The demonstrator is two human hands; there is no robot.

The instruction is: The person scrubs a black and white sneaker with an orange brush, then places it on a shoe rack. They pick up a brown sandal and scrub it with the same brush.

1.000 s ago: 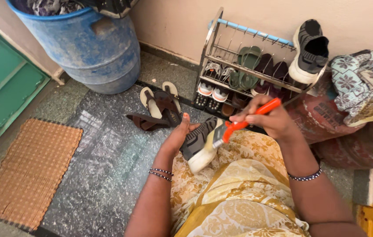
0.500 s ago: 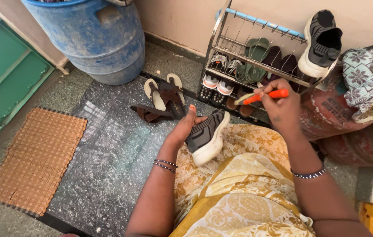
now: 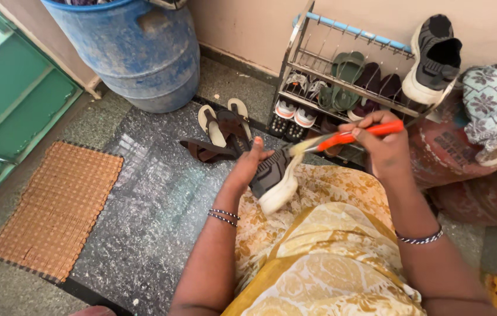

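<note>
Against the wall at upper left, a big blue drum (image 3: pixel 137 55), parked in the corner out of the walking path. To its right, a metal shoe rack (image 3: pixel 342 88), tilted shelves keeping sandals and small shoes toe-down and visible; perched on its top right end, a grey-and-white sneaker (image 3: pixel 434 61), probably the mate of the one being worked on. Beside the rack, a reddish sack (image 3: pixel 465 169) with a patterned cloth (image 3: pixel 494 111) heaped on top. On the speckled floor at left, a woven brown mat (image 3: pixel 58 216) laid before the green door (image 3: pixel 9 117). Between drum and rack, brown sandals (image 3: pixel 219 137) lying loose on the floor.

Lower centre, a lap in yellow patterned fabric (image 3: pixel 318 251), serving as a rest. Just above it, a dark knit sneaker with a white sole (image 3: pixel 275 178), tipped on its side with the sole turned down and right, so the upper faces the brush. Left hand (image 3: pixel 248 167) curled around the shoe from the left, thumb up over its top, steadying it. Right hand (image 3: pixel 380 146) closed in a pinch-like grip on the orange handle of a brush (image 3: pixel 342 138), held slanting down to the left so the pale bristles meet the shoe's upper edge.
</note>
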